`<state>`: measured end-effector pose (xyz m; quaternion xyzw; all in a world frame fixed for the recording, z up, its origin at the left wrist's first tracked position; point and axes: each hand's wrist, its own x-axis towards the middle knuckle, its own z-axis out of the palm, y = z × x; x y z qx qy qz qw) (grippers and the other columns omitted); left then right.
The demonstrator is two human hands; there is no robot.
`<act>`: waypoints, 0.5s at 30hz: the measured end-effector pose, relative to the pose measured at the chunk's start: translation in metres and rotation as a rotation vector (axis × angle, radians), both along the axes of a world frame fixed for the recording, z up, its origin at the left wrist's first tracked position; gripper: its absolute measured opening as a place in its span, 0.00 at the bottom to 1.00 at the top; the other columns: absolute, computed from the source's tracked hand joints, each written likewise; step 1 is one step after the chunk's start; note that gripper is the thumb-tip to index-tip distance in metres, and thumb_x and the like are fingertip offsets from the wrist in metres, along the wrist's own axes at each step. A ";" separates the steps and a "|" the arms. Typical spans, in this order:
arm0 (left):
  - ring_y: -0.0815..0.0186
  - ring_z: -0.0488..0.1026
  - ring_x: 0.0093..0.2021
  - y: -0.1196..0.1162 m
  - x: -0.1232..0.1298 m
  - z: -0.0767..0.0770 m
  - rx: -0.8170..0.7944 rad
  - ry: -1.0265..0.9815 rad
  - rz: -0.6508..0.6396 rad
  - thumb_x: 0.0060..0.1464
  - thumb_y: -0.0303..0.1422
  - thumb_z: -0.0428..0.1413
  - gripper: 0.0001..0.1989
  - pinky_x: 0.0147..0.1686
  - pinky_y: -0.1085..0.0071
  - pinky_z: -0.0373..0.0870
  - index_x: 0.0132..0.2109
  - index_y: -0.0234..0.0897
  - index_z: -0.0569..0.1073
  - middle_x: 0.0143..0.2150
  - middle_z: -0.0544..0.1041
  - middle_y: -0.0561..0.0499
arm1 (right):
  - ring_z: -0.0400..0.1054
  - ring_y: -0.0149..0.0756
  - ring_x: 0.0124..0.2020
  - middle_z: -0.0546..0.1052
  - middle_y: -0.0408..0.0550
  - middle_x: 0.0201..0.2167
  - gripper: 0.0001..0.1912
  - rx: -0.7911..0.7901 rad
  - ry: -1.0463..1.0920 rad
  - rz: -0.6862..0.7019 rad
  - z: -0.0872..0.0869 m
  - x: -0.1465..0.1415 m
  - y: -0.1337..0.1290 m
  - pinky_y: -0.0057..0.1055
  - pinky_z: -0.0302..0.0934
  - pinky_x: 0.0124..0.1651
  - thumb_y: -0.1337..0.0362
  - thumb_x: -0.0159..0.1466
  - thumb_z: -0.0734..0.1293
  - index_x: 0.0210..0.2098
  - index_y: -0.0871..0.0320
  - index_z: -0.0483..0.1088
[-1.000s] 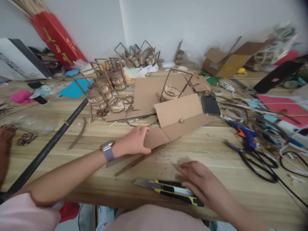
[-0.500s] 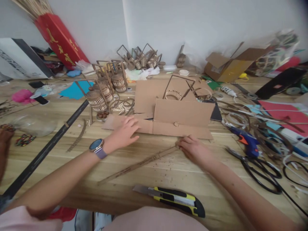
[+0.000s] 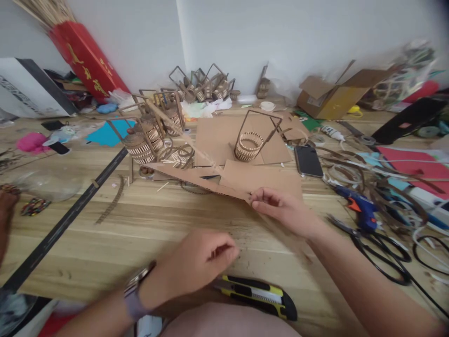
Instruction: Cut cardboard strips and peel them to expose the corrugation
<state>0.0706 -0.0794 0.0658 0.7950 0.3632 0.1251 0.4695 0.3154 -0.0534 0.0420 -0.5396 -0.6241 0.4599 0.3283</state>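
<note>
My right hand is pinched on a thin brown strip, which is blurred and slants from the small baskets down past my fingers. Beneath the strip, a creased cardboard piece rests beside my right fingertips with its left part tilted. Fingers curled and nothing visible in them, my left hand is low in the middle, just above the yellow and black utility knife. It partly hides the knife's blade end. A small open basket with a tall handle stands behind on flat cardboard.
Lidded baskets stand at the left behind a long black strip. A phone, blue glue gun, black scissors and coiled strips lie right. At the far left edge is another person's hand.
My left hand has left the cardboard, moved down toward the knife and curled. The strip in my right hand has swung up across the cardboard, which has shifted and tilted, uncovering the basket and phone.
</note>
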 end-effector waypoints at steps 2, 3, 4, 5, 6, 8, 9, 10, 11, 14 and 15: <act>0.68 0.71 0.30 0.007 0.016 -0.019 -0.373 -0.168 0.116 0.63 0.40 0.52 0.17 0.29 0.72 0.65 0.49 0.32 0.75 0.39 0.80 0.45 | 0.60 0.29 0.28 0.70 0.39 0.27 0.18 -0.126 0.232 -0.043 0.008 -0.007 0.005 0.28 0.55 0.32 0.48 0.56 0.73 0.34 0.56 0.71; 0.69 0.70 0.29 0.009 0.023 -0.028 -0.493 -0.268 0.158 0.61 0.44 0.54 0.22 0.30 0.71 0.67 0.53 0.31 0.73 0.43 0.80 0.43 | 0.60 0.28 0.27 0.69 0.39 0.26 0.20 -0.170 0.327 -0.059 0.010 -0.011 0.008 0.28 0.54 0.32 0.48 0.52 0.75 0.33 0.56 0.71; 0.70 0.70 0.29 0.010 0.030 -0.034 -0.560 -0.347 0.175 0.59 0.46 0.57 0.26 0.31 0.71 0.67 0.55 0.29 0.72 0.45 0.80 0.41 | 0.59 0.28 0.27 0.69 0.38 0.25 0.22 -0.190 0.393 -0.072 0.011 -0.015 0.010 0.28 0.54 0.31 0.47 0.50 0.76 0.33 0.56 0.71; 0.70 0.70 0.29 0.010 0.035 -0.039 -0.613 -0.409 0.182 0.56 0.49 0.59 0.29 0.32 0.71 0.68 0.55 0.29 0.72 0.46 0.80 0.40 | 0.59 0.27 0.26 0.68 0.37 0.25 0.23 -0.188 0.427 -0.081 0.012 -0.018 0.013 0.28 0.54 0.31 0.46 0.49 0.77 0.33 0.56 0.71; 0.71 0.69 0.29 0.009 0.040 -0.043 -0.662 -0.452 0.182 0.53 0.50 0.61 0.32 0.32 0.70 0.67 0.54 0.28 0.73 0.46 0.79 0.40 | 0.59 0.27 0.26 0.68 0.37 0.25 0.24 -0.189 0.469 -0.096 0.011 -0.021 0.015 0.28 0.55 0.31 0.45 0.47 0.77 0.32 0.55 0.70; 0.72 0.67 0.28 0.006 0.047 -0.048 -0.743 -0.497 0.179 0.49 0.52 0.64 0.32 0.31 0.71 0.66 0.51 0.29 0.74 0.44 0.79 0.41 | 0.60 0.27 0.26 0.67 0.37 0.24 0.25 -0.185 0.548 -0.132 0.009 -0.025 0.022 0.27 0.57 0.32 0.45 0.46 0.77 0.31 0.55 0.68; 0.73 0.67 0.27 0.004 0.049 -0.050 -0.773 -0.505 0.173 0.48 0.53 0.65 0.32 0.31 0.72 0.65 0.49 0.29 0.75 0.43 0.79 0.42 | 0.60 0.26 0.26 0.67 0.36 0.24 0.25 -0.181 0.580 -0.150 0.007 -0.026 0.026 0.27 0.58 0.33 0.45 0.46 0.78 0.31 0.55 0.68; 0.74 0.66 0.27 0.002 0.051 -0.052 -0.792 -0.507 0.161 0.47 0.53 0.65 0.31 0.30 0.72 0.64 0.48 0.30 0.76 0.41 0.79 0.44 | 0.61 0.26 0.26 0.67 0.36 0.24 0.26 -0.176 0.605 -0.168 0.006 -0.027 0.030 0.27 0.58 0.33 0.45 0.45 0.78 0.30 0.55 0.67; 0.74 0.65 0.26 0.001 0.052 -0.054 -0.802 -0.505 0.146 0.47 0.53 0.66 0.31 0.29 0.73 0.63 0.46 0.30 0.76 0.39 0.78 0.47 | 0.61 0.26 0.27 0.67 0.36 0.24 0.26 -0.171 0.625 -0.183 0.004 -0.028 0.034 0.27 0.59 0.33 0.45 0.44 0.78 0.29 0.54 0.66; 0.74 0.63 0.25 0.000 0.054 -0.061 -0.808 -0.490 0.127 0.45 0.55 0.66 0.31 0.28 0.73 0.60 0.44 0.31 0.77 0.31 0.73 0.53 | 0.63 0.28 0.27 0.68 0.37 0.25 0.26 -0.158 0.638 -0.217 -0.003 -0.030 0.048 0.29 0.62 0.34 0.46 0.43 0.78 0.28 0.54 0.64; 0.74 0.62 0.25 0.000 0.053 -0.062 -0.811 -0.489 0.133 0.45 0.56 0.65 0.31 0.28 0.74 0.60 0.43 0.31 0.77 0.29 0.71 0.55 | 0.64 0.28 0.28 0.69 0.38 0.26 0.25 -0.153 0.627 -0.224 -0.006 -0.032 0.052 0.29 0.62 0.35 0.46 0.44 0.77 0.28 0.54 0.64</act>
